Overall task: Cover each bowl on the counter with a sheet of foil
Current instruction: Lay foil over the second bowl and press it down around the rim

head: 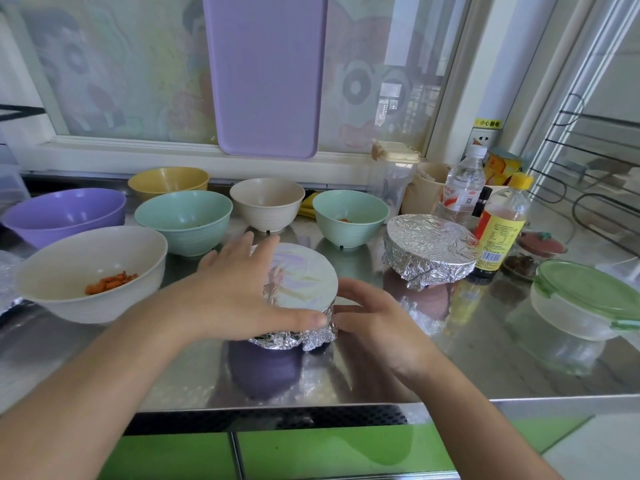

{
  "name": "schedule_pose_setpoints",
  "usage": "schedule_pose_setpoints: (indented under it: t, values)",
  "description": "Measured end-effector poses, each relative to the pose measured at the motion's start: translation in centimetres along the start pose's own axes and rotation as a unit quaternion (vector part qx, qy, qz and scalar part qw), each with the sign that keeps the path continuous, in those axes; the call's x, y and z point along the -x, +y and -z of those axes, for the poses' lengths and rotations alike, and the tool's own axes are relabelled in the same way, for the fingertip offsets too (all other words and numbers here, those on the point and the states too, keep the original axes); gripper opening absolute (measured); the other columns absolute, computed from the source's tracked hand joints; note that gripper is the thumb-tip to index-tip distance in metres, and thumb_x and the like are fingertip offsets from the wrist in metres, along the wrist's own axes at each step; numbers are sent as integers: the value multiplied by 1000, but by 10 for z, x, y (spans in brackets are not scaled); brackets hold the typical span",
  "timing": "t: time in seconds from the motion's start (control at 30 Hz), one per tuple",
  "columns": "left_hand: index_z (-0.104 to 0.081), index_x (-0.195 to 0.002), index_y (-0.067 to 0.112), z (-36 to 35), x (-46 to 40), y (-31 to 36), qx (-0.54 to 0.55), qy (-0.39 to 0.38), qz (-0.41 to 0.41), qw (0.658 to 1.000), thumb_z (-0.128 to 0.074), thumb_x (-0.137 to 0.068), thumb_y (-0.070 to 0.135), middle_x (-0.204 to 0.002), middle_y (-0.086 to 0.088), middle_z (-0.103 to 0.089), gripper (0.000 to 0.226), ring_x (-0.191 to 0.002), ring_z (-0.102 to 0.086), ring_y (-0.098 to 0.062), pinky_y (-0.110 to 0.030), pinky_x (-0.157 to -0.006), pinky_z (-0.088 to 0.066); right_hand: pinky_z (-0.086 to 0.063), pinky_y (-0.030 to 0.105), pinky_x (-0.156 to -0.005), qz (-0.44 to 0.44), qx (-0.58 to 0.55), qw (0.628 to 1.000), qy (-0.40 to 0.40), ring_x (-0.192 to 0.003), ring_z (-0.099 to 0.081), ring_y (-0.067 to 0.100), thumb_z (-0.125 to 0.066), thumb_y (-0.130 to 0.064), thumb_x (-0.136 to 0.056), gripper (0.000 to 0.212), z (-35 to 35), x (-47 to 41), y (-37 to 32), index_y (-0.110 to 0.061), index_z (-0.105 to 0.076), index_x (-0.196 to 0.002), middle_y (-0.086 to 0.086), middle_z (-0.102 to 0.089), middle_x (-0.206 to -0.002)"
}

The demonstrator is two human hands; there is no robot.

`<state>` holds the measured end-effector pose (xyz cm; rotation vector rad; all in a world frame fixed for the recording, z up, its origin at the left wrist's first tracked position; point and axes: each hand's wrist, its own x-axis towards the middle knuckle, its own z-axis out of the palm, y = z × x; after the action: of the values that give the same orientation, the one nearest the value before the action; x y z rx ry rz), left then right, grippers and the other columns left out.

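A purple bowl [266, 362] stands near the counter's front edge with a foil sheet [304, 278] stretched over its top and crimped down the rim. My left hand [239, 285] lies flat across the foil's left side, thumb pressing the near rim. My right hand [374, 317] cups the foil's right edge with fingers spread. A second foil-covered bowl [429, 251] sits behind on the right. Uncovered bowls stand behind: white with orange pieces [93, 271], purple [65, 216], yellow [169, 181], teal [183, 220], beige [266, 202], and green [349, 216].
The steel counter [485, 358] holds a green-lidded clear container [585, 303] at the right, two bottles [498, 223], a clear bottle [464, 185] and small dishes. A purple cutting board [266, 74] leans against the window. A wire rack [595, 161] stands far right.
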<state>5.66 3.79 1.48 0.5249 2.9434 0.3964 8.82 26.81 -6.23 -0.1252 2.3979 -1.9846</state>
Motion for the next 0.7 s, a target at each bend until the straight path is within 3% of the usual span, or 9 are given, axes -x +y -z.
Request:
schedule_pose_setpoints:
  t: [0.13,0.3,0.43,0.57,0.7]
  values:
    - [6,-164,35,-19,-3,4,-25,11,40,999,-41,-40,113,-174,-7,3,153,-162,4,-23,-52,-127,-13,-56,41,-104,50,60,997,1,-117,-72,18,-67,5,-93,46,-9,-1,2,-19,-67,-133,-2,-77,-123]
    - [-11,-156,40,-15,-2,3,-26,30,14,999,-50,-44,105,-160,3,-22,135,-154,-15,-20,-45,-116,-25,-61,48,-93,17,83,995,56,-100,-75,18,-87,-5,-77,59,-11,-3,8,-24,-63,-128,2,-77,-107]
    - [-12,-158,39,-15,0,4,-33,30,4,999,-47,-45,104,-155,8,-24,135,-152,-13,-17,-43,-115,-24,-64,44,-88,9,86,992,94,-95,-76,12,-89,-1,-74,73,-18,-4,8,-26,-56,-133,0,-76,-103]
    - [-20,-154,41,-15,0,2,-22,43,1,999,-49,-46,102,-142,10,-30,127,-147,-22,-17,-42,-112,-27,-60,31,-85,39,167,974,150,-92,-71,4,-79,-5,-88,42,-35,9,8,-19,-59,-121,-8,-73,-103]
    - [-22,-151,38,-16,0,3,-35,43,2,998,-44,-45,103,-144,10,-30,126,-147,-21,-16,-42,-111,-26,-61,39,-88,25,161,981,107,-89,-73,6,-74,-8,-81,36,-32,14,4,-24,-61,-111,-7,-77,-94]
